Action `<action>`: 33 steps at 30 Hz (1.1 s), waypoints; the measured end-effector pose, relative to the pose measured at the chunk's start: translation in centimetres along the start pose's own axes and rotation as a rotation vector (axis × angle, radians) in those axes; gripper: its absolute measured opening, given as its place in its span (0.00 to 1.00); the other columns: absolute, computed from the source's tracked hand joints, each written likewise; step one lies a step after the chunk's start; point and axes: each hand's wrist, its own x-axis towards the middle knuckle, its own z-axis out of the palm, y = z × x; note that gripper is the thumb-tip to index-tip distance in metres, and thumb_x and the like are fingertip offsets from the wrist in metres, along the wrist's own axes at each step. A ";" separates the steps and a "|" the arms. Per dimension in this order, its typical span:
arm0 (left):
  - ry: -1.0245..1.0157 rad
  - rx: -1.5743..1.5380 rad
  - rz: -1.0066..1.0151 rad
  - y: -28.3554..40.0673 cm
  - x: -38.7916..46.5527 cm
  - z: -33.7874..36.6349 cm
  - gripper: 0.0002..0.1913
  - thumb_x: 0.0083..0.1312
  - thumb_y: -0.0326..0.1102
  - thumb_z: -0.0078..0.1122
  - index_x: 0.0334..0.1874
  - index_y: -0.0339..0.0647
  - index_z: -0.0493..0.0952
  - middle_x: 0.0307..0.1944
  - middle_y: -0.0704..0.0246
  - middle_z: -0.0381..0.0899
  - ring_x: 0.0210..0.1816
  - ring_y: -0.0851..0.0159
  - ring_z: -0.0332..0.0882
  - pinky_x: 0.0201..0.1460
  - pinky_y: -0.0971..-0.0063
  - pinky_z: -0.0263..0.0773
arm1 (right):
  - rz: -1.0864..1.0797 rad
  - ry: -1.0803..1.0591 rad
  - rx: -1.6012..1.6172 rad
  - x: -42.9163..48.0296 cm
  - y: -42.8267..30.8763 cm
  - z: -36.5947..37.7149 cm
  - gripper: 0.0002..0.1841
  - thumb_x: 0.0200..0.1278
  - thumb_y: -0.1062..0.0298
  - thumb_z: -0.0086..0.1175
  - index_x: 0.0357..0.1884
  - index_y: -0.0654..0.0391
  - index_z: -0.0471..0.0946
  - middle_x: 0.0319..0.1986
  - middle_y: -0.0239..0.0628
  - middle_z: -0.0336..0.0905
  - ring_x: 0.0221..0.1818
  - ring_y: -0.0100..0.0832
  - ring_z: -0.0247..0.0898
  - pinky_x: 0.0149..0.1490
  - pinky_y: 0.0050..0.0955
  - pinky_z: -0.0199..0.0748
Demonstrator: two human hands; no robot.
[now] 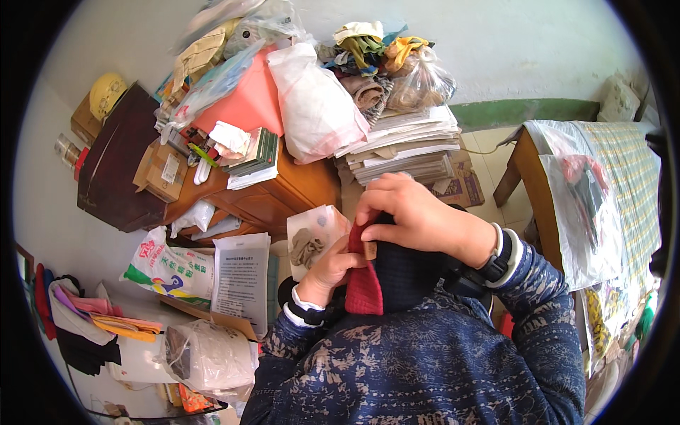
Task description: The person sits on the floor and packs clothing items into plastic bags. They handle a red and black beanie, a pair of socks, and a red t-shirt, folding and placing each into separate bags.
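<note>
A piece of red ribbed fabric point(365, 291) with a small brown tag point(370, 250) lies before my chest, against dark ribbed cloth point(405, 279). My left hand point(330, 270) pinches its left edge between thumb and fingers. From above, my right hand point(406, 212) grips the upper part of the red fabric, thumb beside the tag. The fabric's top end is partly hidden by my right fingers. Both wrists wear black bands beside white cuffs.
A wooden cabinet point(249, 199) with bags and boxes stands ahead, beside a tall stack of paper point(409, 143). A bin with a white liner point(319, 220) is near my left hand. On the right is a table with a checked cloth point(627, 175); a flour bag point(170, 271) lies left.
</note>
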 end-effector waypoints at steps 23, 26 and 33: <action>-0.039 0.141 0.121 1.6 -0.1 2.2 0.24 0.64 0.30 0.57 0.63 0.33 0.72 0.54 0.68 0.79 0.54 0.69 0.76 0.62 0.73 0.69 | 0.552 0.167 0.578 -6.6 -0.4 1.9 0.12 0.58 0.76 0.69 0.45 0.56 0.84 0.29 0.22 0.71 0.30 0.14 0.63 0.36 0.18 0.66; -0.017 0.170 0.140 1.6 -0.1 2.3 0.20 0.64 0.30 0.57 0.59 0.34 0.74 0.50 0.69 0.80 0.52 0.71 0.77 0.59 0.74 0.70 | 0.476 0.149 0.577 -6.4 -0.5 2.2 0.14 0.58 0.76 0.70 0.47 0.55 0.84 0.30 0.22 0.70 0.31 0.15 0.62 0.37 0.18 0.65; -0.032 0.227 0.172 1.4 0.0 2.2 0.14 0.66 0.28 0.58 0.54 0.36 0.76 0.46 0.73 0.79 0.48 0.75 0.75 0.53 0.77 0.71 | 0.445 0.064 0.614 -5.7 -0.6 2.2 0.16 0.57 0.76 0.70 0.48 0.54 0.83 0.29 0.22 0.68 0.31 0.15 0.61 0.36 0.18 0.64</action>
